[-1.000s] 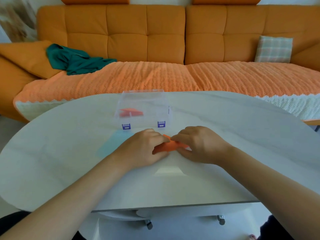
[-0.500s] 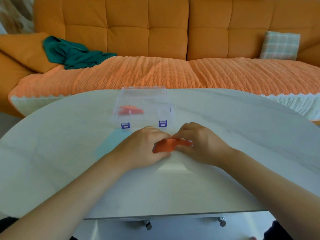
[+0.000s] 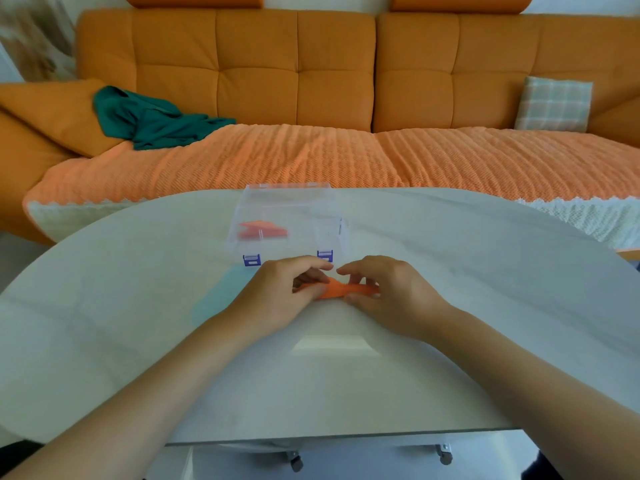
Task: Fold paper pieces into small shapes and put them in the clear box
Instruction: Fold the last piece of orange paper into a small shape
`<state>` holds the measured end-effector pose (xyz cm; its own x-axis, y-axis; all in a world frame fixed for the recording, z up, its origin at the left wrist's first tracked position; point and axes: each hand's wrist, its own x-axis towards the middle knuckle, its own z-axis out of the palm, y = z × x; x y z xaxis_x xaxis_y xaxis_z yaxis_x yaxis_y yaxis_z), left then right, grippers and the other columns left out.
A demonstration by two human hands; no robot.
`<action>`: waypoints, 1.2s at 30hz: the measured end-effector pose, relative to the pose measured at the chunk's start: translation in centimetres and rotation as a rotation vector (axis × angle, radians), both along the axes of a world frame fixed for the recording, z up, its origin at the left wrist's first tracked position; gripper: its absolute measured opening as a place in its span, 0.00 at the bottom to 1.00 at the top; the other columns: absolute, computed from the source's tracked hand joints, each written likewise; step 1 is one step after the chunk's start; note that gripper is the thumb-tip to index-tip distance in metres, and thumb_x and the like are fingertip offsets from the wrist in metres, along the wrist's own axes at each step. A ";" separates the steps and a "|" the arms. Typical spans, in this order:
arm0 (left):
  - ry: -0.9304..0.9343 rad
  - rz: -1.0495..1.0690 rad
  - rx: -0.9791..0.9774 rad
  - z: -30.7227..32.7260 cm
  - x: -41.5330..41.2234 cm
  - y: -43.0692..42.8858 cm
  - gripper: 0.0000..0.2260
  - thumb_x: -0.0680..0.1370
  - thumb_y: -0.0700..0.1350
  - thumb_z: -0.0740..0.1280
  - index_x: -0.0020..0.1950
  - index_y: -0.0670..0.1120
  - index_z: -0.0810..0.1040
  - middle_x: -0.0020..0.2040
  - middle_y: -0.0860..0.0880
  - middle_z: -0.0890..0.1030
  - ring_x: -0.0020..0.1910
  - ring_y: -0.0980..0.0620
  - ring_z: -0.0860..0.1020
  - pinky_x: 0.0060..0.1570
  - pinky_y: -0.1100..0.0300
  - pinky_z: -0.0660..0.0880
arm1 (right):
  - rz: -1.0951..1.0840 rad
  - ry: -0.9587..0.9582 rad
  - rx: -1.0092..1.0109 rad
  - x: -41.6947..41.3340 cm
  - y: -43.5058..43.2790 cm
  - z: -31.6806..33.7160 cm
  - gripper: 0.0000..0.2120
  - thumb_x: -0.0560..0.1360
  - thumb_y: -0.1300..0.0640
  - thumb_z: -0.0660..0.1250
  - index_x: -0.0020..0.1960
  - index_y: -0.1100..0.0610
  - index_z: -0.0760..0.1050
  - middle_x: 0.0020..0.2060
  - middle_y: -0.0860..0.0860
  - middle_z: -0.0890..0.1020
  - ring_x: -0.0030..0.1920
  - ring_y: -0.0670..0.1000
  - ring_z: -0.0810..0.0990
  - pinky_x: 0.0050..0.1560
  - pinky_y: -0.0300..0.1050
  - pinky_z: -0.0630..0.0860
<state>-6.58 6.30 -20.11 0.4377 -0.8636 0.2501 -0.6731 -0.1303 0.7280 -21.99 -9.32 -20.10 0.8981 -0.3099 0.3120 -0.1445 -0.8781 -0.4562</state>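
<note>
No legible text, label or number anywhere.

On the pale oval table I see the clear plastic box just behind my hands, a folded orange paper shape inside its left part; the orange sofa stands behind.

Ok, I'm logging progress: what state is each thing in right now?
Orange paper: partly folded, pinched by both hands above the table.
Left hand: grip on paper.
Right hand: grip on paper.
Clear box: holds one folded orange shape; lid cannot tell.
</note>
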 end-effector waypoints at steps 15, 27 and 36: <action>0.067 0.087 0.143 3.5 -1.6 1.7 0.04 0.75 0.48 0.71 0.44 0.57 0.85 0.40 0.63 0.85 0.42 0.63 0.83 0.53 0.53 0.80 | -0.027 0.113 0.427 -0.1 1.2 4.9 0.04 0.74 0.55 0.72 0.42 0.48 0.86 0.39 0.41 0.86 0.42 0.42 0.84 0.49 0.43 0.81; 0.005 0.118 0.145 3.4 -2.3 2.0 0.03 0.73 0.50 0.71 0.38 0.54 0.82 0.35 0.59 0.83 0.35 0.62 0.80 0.39 0.59 0.79 | -0.075 0.005 0.191 0.5 3.1 3.9 0.03 0.68 0.51 0.71 0.38 0.45 0.83 0.37 0.38 0.83 0.42 0.41 0.80 0.46 0.35 0.76; -0.139 0.108 0.211 3.8 -0.5 2.6 0.05 0.73 0.46 0.68 0.37 0.53 0.80 0.36 0.59 0.83 0.39 0.61 0.81 0.43 0.57 0.79 | -0.180 0.118 0.280 0.1 0.3 3.6 0.04 0.68 0.52 0.71 0.35 0.45 0.82 0.32 0.37 0.81 0.35 0.42 0.79 0.37 0.39 0.79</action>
